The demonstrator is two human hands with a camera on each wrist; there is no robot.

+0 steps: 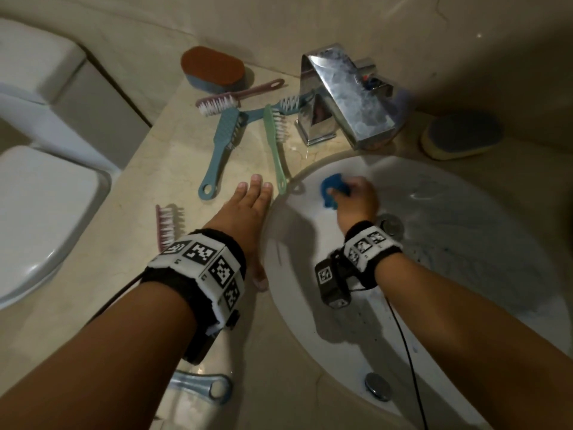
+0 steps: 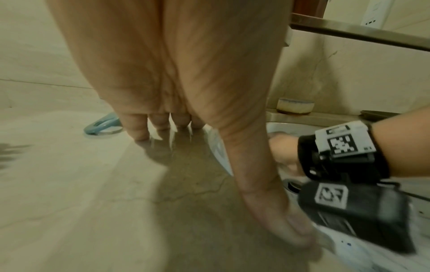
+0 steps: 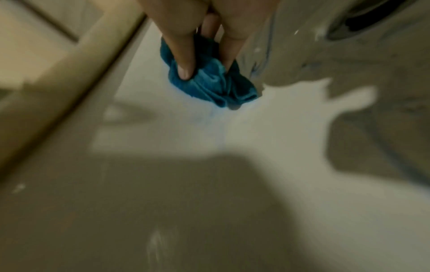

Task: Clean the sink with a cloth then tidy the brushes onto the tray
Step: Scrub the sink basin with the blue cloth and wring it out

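Observation:
My right hand (image 1: 356,197) grips a bunched blue cloth (image 1: 333,189) against the upper left wall of the white sink (image 1: 465,274). In the right wrist view the fingers (image 3: 186,60) dig into the cloth (image 3: 214,86) on the white basin. My left hand (image 1: 251,206) lies flat on the beige counter (image 1: 130,305) at the sink's left rim, fingers straight; its fingertips (image 2: 139,132) press the stone. On the counter beyond lie a blue brush (image 1: 220,144), a green brush (image 1: 276,144), a pink brush (image 1: 229,97) and a teal brush (image 1: 279,107). Another pink brush (image 1: 166,225) lies left of my left wrist.
A chrome tap (image 1: 344,94) overhangs the sink's back. A brown-topped sponge (image 1: 214,68) sits at the back left, a blue and yellow sponge (image 1: 462,136) at the right. The drain (image 1: 390,225) lies beside my right wrist. A toilet (image 1: 40,193) stands at the left. A blue handle loop (image 1: 214,389) lies near the counter's front.

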